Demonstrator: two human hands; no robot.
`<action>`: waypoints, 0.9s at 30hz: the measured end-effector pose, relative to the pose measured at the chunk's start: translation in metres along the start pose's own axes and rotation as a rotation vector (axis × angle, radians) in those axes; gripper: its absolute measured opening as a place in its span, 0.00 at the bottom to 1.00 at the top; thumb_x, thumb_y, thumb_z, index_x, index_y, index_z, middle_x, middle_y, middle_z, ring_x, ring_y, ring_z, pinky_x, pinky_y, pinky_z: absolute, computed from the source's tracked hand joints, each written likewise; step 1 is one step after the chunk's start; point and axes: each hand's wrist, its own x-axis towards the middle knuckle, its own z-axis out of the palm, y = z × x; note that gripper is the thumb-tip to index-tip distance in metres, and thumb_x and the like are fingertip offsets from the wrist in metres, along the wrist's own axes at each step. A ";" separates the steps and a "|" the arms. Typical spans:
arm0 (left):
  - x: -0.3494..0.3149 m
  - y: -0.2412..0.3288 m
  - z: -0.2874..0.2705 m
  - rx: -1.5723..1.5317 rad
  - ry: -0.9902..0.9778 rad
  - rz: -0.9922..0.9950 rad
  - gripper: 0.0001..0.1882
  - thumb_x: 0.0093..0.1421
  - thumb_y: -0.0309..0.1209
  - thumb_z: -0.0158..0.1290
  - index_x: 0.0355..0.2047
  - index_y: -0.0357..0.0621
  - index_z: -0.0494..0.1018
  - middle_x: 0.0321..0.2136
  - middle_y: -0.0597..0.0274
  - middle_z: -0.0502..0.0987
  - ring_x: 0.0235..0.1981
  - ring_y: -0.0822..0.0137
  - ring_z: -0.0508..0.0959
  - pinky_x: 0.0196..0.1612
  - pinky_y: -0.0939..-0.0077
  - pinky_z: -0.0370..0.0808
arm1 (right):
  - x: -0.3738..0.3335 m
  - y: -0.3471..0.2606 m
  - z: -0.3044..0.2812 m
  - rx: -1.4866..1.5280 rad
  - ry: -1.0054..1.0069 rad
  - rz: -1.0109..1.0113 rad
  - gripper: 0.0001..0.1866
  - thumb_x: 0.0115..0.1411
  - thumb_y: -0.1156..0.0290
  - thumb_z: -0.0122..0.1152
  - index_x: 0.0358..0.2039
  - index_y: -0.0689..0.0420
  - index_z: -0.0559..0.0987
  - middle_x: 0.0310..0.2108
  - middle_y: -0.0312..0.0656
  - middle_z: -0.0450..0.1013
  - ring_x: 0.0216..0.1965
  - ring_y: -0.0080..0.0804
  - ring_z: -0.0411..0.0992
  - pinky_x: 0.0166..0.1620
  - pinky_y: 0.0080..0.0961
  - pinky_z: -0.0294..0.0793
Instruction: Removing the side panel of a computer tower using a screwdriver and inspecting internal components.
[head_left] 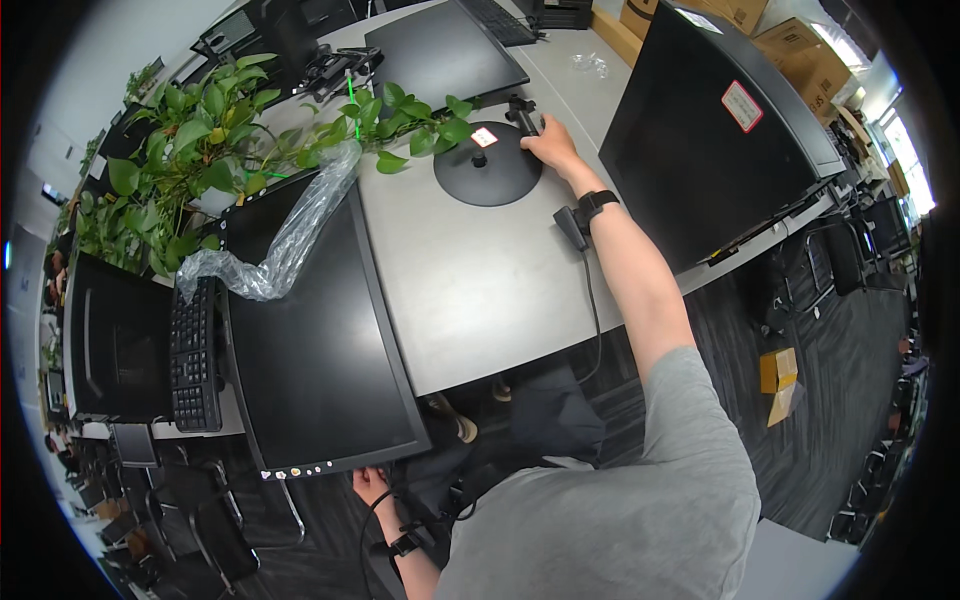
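Note:
My right hand reaches to the far side of the desk, its fingers closed around a short black monitor stand neck. Right beside it lies a round black stand base with a white label and a small post in its middle. A black monitor lies screen up on the left, its near end jutting past the desk edge. Close by that near end is my left hand, with its fingers curled; whatever they may hold is hidden. Crumpled clear plastic wrap lies across the monitor.
A leafy plant trails over the far left. Along the left side lies a black keyboard. A large black computer case stands at the right. Another dark screen lies at the back. Cardboard boxes are stacked behind the case.

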 end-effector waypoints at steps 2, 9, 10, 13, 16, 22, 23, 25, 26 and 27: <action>0.002 0.000 0.003 0.043 -0.019 -0.004 0.11 0.73 0.33 0.53 0.35 0.38 0.76 0.19 0.71 0.74 0.18 0.82 0.69 0.22 0.84 0.64 | -0.002 0.009 -0.003 0.129 -0.051 -0.003 0.42 0.52 0.62 0.74 0.64 0.66 0.70 0.55 0.57 0.76 0.56 0.52 0.76 0.58 0.40 0.76; 0.010 0.002 0.021 0.100 -0.026 0.018 0.07 0.69 0.27 0.55 0.36 0.34 0.76 0.20 0.66 0.77 0.19 0.76 0.72 0.22 0.79 0.67 | 0.000 0.032 -0.008 0.145 -0.053 -0.061 0.37 0.49 0.71 0.76 0.61 0.60 0.76 0.52 0.50 0.79 0.52 0.44 0.78 0.58 0.35 0.75; 0.010 0.003 0.022 0.099 -0.046 0.042 0.06 0.68 0.26 0.55 0.36 0.34 0.76 0.21 0.65 0.77 0.19 0.76 0.73 0.23 0.79 0.67 | 0.004 0.032 -0.010 0.164 -0.049 -0.109 0.35 0.49 0.71 0.76 0.59 0.60 0.78 0.51 0.50 0.80 0.52 0.44 0.78 0.57 0.35 0.75; 0.006 0.001 0.023 0.140 -0.071 0.016 0.06 0.67 0.24 0.55 0.35 0.33 0.76 0.21 0.64 0.78 0.19 0.75 0.73 0.23 0.78 0.67 | 0.011 0.025 -0.014 0.199 -0.105 -0.193 0.30 0.49 0.70 0.77 0.55 0.59 0.81 0.51 0.49 0.80 0.52 0.44 0.79 0.56 0.35 0.76; 0.003 -0.007 0.018 0.120 -0.070 -0.002 0.06 0.67 0.24 0.55 0.34 0.32 0.76 0.21 0.63 0.78 0.20 0.75 0.74 0.23 0.77 0.68 | 0.008 0.008 -0.014 0.178 -0.239 -0.244 0.28 0.50 0.70 0.78 0.53 0.60 0.82 0.50 0.50 0.80 0.52 0.44 0.78 0.56 0.34 0.75; 0.013 -0.022 0.013 0.095 -0.095 0.008 0.06 0.65 0.24 0.55 0.37 0.32 0.78 0.23 0.64 0.78 0.22 0.74 0.74 0.26 0.77 0.70 | -0.004 -0.042 0.005 0.122 -0.359 -0.430 0.24 0.55 0.68 0.75 0.52 0.62 0.82 0.49 0.50 0.81 0.53 0.43 0.77 0.57 0.33 0.74; 0.014 -0.022 0.014 0.078 -0.092 -0.008 0.06 0.65 0.23 0.54 0.38 0.32 0.78 0.24 0.64 0.78 0.23 0.74 0.74 0.26 0.77 0.70 | -0.005 -0.048 0.009 0.168 -0.381 -0.485 0.24 0.56 0.68 0.74 0.52 0.62 0.82 0.49 0.50 0.81 0.53 0.43 0.77 0.57 0.33 0.74; 0.016 -0.022 0.015 0.063 -0.093 -0.030 0.06 0.64 0.22 0.54 0.39 0.31 0.78 0.25 0.64 0.78 0.24 0.74 0.75 0.27 0.77 0.71 | -0.006 -0.056 0.019 0.246 -0.421 -0.585 0.23 0.58 0.67 0.73 0.52 0.63 0.81 0.49 0.49 0.81 0.53 0.43 0.77 0.57 0.33 0.74; 0.016 -0.022 0.017 0.063 -0.096 -0.034 0.07 0.64 0.22 0.54 0.40 0.31 0.78 0.26 0.64 0.79 0.25 0.74 0.75 0.28 0.77 0.71 | -0.008 -0.060 0.026 0.215 -0.378 -0.622 0.21 0.62 0.64 0.70 0.51 0.62 0.82 0.48 0.49 0.81 0.51 0.44 0.77 0.55 0.33 0.74; 0.015 -0.022 0.018 0.083 -0.083 -0.091 0.07 0.64 0.21 0.54 0.41 0.31 0.77 0.27 0.64 0.79 0.26 0.74 0.75 0.28 0.78 0.71 | -0.006 -0.060 0.029 0.206 -0.305 -0.592 0.21 0.61 0.62 0.71 0.50 0.61 0.83 0.47 0.49 0.81 0.50 0.45 0.78 0.54 0.34 0.74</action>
